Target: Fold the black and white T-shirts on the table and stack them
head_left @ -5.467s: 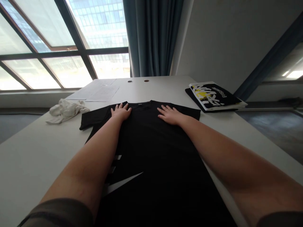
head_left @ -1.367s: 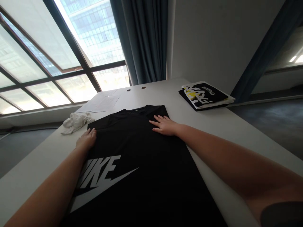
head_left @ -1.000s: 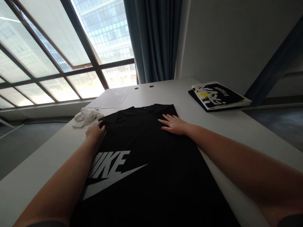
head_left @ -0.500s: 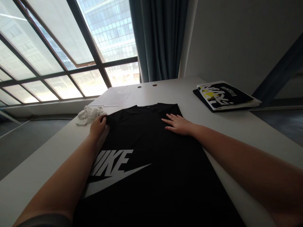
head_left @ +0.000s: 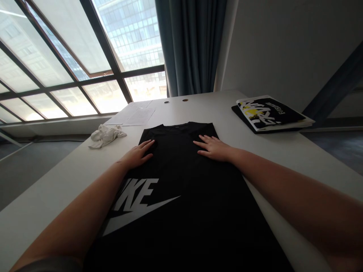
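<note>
A black T-shirt [head_left: 187,177] with a grey-white NIKE print and swoosh lies spread on the table, its collar at the far end. My left hand [head_left: 139,154] rests flat on the shirt's left side below the shoulder, fingers stretched out. On the opposite side, my right hand [head_left: 213,148] lies flat near the right shoulder with its fingers spread. Neither hand grips the cloth. Both shirt sides look folded in, with no sleeve sticking out. My left forearm covers the first part of the lettering.
The white table [head_left: 210,109] runs toward a dark curtain [head_left: 193,49] and windows. A crumpled white cloth [head_left: 106,135] lies left of the shirt, with paper sheets [head_left: 138,114] behind it. Folded shirts [head_left: 269,113] are stacked at the right, close to the wall.
My left hand has let go of the left sleeve and moved right onto the shirt, lying flat. The sleeve is now folded inward. My right hand has stayed in place.
</note>
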{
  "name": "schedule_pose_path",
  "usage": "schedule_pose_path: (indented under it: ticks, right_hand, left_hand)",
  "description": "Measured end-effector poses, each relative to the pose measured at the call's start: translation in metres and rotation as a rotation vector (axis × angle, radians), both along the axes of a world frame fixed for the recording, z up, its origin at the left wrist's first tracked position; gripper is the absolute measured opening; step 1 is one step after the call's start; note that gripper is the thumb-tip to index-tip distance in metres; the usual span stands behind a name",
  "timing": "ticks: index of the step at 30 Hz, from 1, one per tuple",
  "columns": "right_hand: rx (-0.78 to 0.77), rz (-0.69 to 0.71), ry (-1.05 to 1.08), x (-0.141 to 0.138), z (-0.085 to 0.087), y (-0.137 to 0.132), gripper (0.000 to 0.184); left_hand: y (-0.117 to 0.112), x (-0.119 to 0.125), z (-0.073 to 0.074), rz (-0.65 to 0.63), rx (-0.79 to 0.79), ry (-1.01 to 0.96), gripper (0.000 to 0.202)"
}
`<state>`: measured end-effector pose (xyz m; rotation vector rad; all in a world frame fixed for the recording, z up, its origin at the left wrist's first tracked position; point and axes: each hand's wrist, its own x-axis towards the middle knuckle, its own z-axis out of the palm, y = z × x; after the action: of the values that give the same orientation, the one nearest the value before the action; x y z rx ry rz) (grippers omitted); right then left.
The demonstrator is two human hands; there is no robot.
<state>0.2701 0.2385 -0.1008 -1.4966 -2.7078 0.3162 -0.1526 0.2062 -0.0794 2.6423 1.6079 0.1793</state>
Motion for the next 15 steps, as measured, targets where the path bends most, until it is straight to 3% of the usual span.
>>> schedule_pose_path:
  ticks: [8,15]
  right_hand:
    - [0.002,0.001,0.0,0.001,-0.002,0.002,0.076]
    - [-0.001,-0.01,-0.032,-0.001,0.0,0.0,0.077]
  left_hand:
    - [-0.001,0.0,-0.008,-0.093,-0.089,0.066,0.073]
    - [0.0,-0.001,-0.016,-0.027,-0.098,0.013,0.079]
